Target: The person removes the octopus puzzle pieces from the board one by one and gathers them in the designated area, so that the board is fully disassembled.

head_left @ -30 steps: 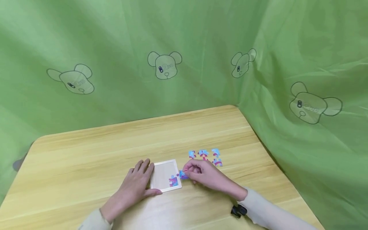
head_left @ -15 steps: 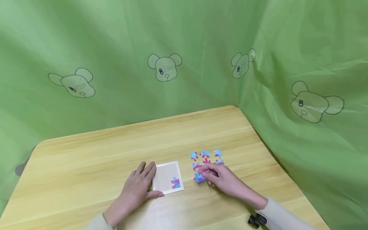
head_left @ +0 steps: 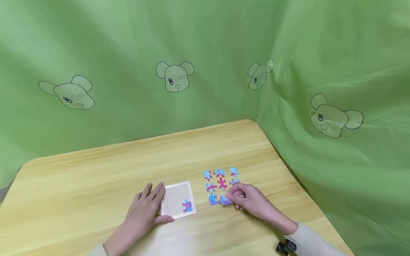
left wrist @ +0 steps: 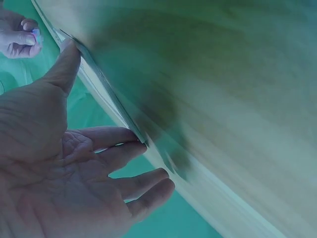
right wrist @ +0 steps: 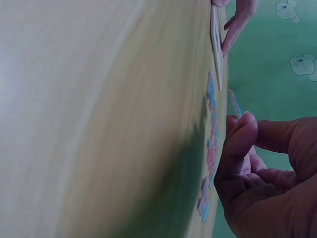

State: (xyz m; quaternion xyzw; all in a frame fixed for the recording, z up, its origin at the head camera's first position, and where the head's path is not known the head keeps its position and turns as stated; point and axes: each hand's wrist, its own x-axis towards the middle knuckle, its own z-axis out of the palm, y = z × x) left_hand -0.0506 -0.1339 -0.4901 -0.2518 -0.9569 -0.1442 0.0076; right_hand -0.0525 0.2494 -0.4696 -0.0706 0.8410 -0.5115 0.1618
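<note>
In the head view my left hand (head_left: 145, 209) rests at the left side of a square wooden puzzle frame (head_left: 192, 197), thumb at its near edge. The left wrist view shows that hand's straight fingers (left wrist: 141, 186) along the frame's rim. One puzzle piece (head_left: 187, 206) lies in the frame's lower right corner. My right hand (head_left: 251, 201) pinches another puzzle piece (right wrist: 235, 103) between thumb and index finger, over the near right of the loose pieces. Beside it lies a blue and purple piece (head_left: 213, 199). The curled fingers partly hide the held piece.
Several loose blue and pink puzzle pieces (head_left: 220, 173) lie in rough rows right of the frame. They rest on a wooden table (head_left: 105, 170). A green curtain (head_left: 128, 42) with bear-head outlines stands behind and to the right.
My right hand has moved right, away from the frame, carrying what looks like the same piece to the loose pieces. More of these now show. The left hand still rests at the frame.
</note>
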